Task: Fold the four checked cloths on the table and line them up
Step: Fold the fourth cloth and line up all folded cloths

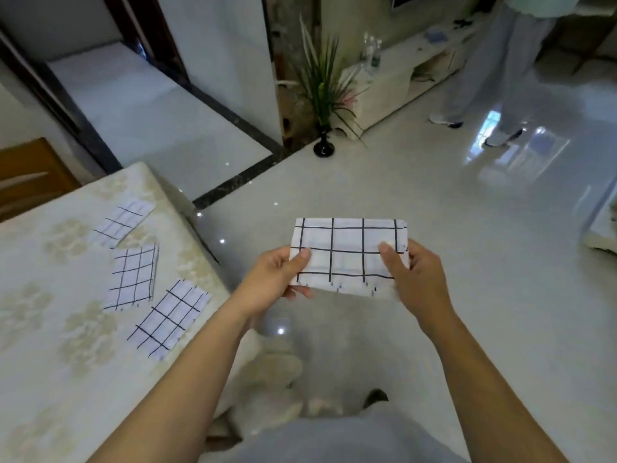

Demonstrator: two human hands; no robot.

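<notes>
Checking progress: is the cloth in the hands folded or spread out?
Folded. The held cloth is a compact rectangle with layered edges at its right end, pinched by the left hand and right hand.

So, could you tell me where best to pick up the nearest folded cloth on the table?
Take the nearest cloth at its short end by the table edge, coming from the right: it lies flat and slanted, so pinch all layers there.

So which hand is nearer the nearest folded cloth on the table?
Left. The left hand is just right of that nearest folded cloth; the right hand is farther right. Both grip the fourth cloth.
</notes>
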